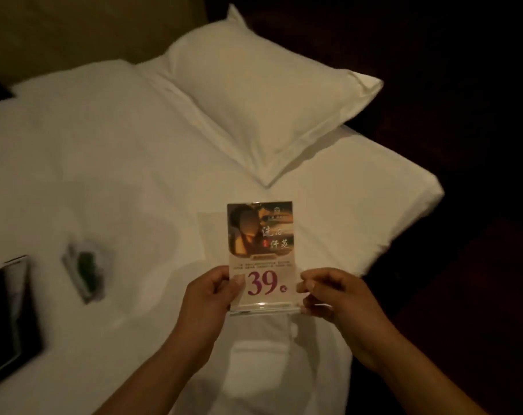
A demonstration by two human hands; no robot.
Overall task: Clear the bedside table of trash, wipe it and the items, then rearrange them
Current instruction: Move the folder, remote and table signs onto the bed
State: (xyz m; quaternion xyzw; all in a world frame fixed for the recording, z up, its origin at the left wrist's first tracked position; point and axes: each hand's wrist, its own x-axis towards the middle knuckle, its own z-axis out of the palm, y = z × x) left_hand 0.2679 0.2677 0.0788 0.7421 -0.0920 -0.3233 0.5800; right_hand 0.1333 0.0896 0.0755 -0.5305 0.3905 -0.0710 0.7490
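I hold a clear acrylic sign stand (261,244) upright over the white bed; its card shows a picture on top and a large "39" below. My left hand (208,298) pinches its lower left edge, thumb on the front. My right hand (329,295) pinches the lower right edge near the base. A white cloth (260,363) lies on the bed just under the stand. The bedside table is out of view.
A white pillow (263,94) lies at the head of the bed (89,163). A small clear holder with a dark green insert (85,271) lies flat on the sheet at left. A dark tray-like object (6,319) sits at the left edge. Dark floor lies to the right.
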